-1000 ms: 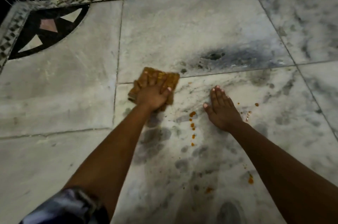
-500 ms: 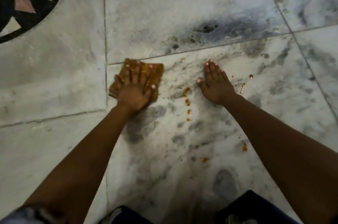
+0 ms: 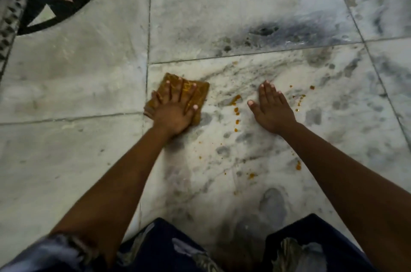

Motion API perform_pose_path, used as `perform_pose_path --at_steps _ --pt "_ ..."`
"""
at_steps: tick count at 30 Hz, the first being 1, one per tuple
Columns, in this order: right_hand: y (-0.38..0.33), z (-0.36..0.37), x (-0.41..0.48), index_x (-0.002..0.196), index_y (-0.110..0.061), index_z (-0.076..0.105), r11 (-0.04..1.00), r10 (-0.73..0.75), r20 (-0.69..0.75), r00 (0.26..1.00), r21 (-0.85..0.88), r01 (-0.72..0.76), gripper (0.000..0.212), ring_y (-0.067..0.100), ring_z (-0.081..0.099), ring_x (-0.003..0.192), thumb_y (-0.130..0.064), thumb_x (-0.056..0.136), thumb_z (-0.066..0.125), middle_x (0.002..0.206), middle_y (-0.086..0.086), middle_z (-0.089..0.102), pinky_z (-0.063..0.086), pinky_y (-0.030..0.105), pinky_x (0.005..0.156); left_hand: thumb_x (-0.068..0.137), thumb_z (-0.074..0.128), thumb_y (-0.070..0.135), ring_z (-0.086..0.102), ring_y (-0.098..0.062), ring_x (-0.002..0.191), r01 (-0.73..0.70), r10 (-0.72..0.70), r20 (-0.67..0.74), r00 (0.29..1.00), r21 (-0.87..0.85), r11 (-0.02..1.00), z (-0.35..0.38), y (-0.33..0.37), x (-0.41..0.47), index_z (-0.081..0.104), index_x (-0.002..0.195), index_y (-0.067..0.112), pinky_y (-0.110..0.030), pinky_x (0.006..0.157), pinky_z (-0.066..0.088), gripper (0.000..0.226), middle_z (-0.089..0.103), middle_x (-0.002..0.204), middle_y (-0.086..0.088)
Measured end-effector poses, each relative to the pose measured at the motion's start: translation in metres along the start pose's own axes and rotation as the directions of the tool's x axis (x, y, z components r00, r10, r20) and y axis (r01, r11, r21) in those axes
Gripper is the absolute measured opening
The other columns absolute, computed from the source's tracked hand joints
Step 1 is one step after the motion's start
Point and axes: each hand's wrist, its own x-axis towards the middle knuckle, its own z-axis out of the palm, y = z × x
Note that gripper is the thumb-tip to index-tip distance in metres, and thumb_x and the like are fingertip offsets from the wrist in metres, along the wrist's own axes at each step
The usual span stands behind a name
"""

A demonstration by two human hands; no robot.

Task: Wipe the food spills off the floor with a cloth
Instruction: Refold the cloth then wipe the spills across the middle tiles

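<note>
"Pressing on something, was the left hand [image 3: 173, 114]?"

"Yes. It lay flat, fingers spread, on the folded brown cloth [image 3: 202, 91]. The cloth sat on the marble floor [image 3: 66, 76], just on the near side of the seam [image 3: 244, 55]."

"Had it shifted?"

"A second before, the cloth lay across that seam. It had since been drawn back clear of it."

"And the right hand [image 3: 274, 111]?"

"It was flat on the floor, fingers straight and close together, holding nothing. It had kept its place near the seam. The orange spills [image 3: 236, 100] lay on the seam's near side too, between the hands."
</note>
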Motion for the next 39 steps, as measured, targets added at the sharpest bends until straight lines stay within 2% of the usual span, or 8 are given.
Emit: perform_pose_path --at_steps 6,10,14,21,28,31,35,39 --pt "0.0 0.0 0.0 0.149 -0.008 -0.008 1.0 0.015 0.017 1.0 0.0 -0.015 0.071 0.017 -0.014 0.145 -0.052 0.097 0.012 0.157 0.009 -0.017 -0.009 0.032 0.116 0.091 0.016 0.06 0.006 -0.029 0.144 -0.374 0.38 -0.078 0.922 0.082 0.924 0.031 -0.019 -0.077 0.01 0.146 0.042 -0.057 0.111 0.003 0.059 0.009 0.157 0.001" --pt "-0.001 -0.004 0.001 0.149 -0.009 -0.007 1.0 0.0 0.041 0.999 0.018 -0.001 0.07 0.017 -0.013 0.145 -0.052 0.097 0.012 0.157 0.008 -0.016 -0.009 0.032 0.116 0.087 0.009 0.066 0.001 -0.029 0.145 -0.199 0.2 -0.063 0.978 0.028 0.98 0.011 -0.044 -0.038 0.007 0.146 0.042 -0.059 0.11 0.002 0.064 0.004 0.158 0.003" --pt "0.004 -0.014 -0.001 0.149 -0.008 -0.004 1.0 -0.013 0.057 0.998 0.001 0.013 0.068 0.018 -0.009 0.145 -0.05 0.098 0.012 0.158 0.008 -0.011 -0.008 0.031 0.115 0.093 0.02 0.059 -0.016 -0.029 0.144 0.023 -0.023 -0.005 1.0 -0.083 0.996 -0.013 -0.001 0.042 0.001 0.147 0.041 -0.062 0.11 -0.006 0.06 -0.01 0.158 0.004" --pt "0.028 -0.032 0.0 0.149 -0.009 -0.001 0.999 -0.039 -0.008 0.999 0.0 0.039 0.066 0.017 -0.008 0.145 -0.047 0.099 0.016 0.158 0.008 -0.008 -0.008 0.029 0.115 0.096 0.025 0.053 -0.012 -0.028 0.145 -0.204 0.204 -0.029 0.979 0.009 0.979 -0.011 0.051 0.054 0.003 0.146 0.044 -0.06 0.111 -0.005 0.056 -0.006 0.159 0.005" --pt "0.031 -0.032 0.023 0.149 -0.007 0.005 0.999 -0.046 -0.083 0.996 0.002 0.046 0.063 0.019 -0.003 0.146 -0.043 0.1 0.02 0.158 0.01 -0.002 -0.005 0.03 0.115 0.095 0.032 0.049 -0.011 -0.03 0.144 -0.059 0.056 -0.036 0.998 -0.087 0.994 -0.033 0.078 0.134 0.014 0.146 0.042 -0.064 0.109 -0.005 0.055 -0.001 0.159 0.006" --pt "0.03 -0.021 0.023 0.149 -0.008 0.008 0.996 -0.09 -0.114 0.989 -0.03 0.087 0.065 0.019 0.0 0.146 -0.048 0.098 0.015 0.158 0.01 0.002 -0.004 0.029 0.115 0.095 0.028 0.052 -0.01 -0.029 0.145 -0.18 0.178 -0.062 0.982 -0.028 0.983 -0.023 0.105 0.118 0.01 0.146 0.043 -0.061 0.111 -0.007 0.056 -0.002 0.159 0.006" --pt "0.041 -0.02 0.025 0.149 -0.009 0.009 0.989 -0.145 -0.107 0.984 0.019 0.148 0.075 0.016 0.001 0.146 -0.052 0.088 0.008 0.159 0.007 0.003 -0.004 0.028 0.115 0.086 0.014 0.061 -0.003 -0.026 0.145 -0.33 0.331 -0.049 0.942 0.031 0.944 -0.004 0.066 0.047 0.007 0.144 0.048 -0.053 0.112 -0.004 0.059 0.001 0.158 0.01" --pt "0.048 -0.025 0.025 0.149 -0.01 0.007 0.983 -0.177 -0.086 0.98 0.029 0.181 0.061 0.015 0.0 0.146 -0.044 0.1 0.017 0.159 0.006 0.001 -0.005 0.027 0.115 0.091 0.02 0.061 -0.006 -0.022 0.145 0.002 -0.002 0.012 1.0 -0.007 1.0 -0.018 0.015 0.044 0.013 0.146 0.042 -0.052 0.114 -0.002 0.059 0.0 0.159 0.008"
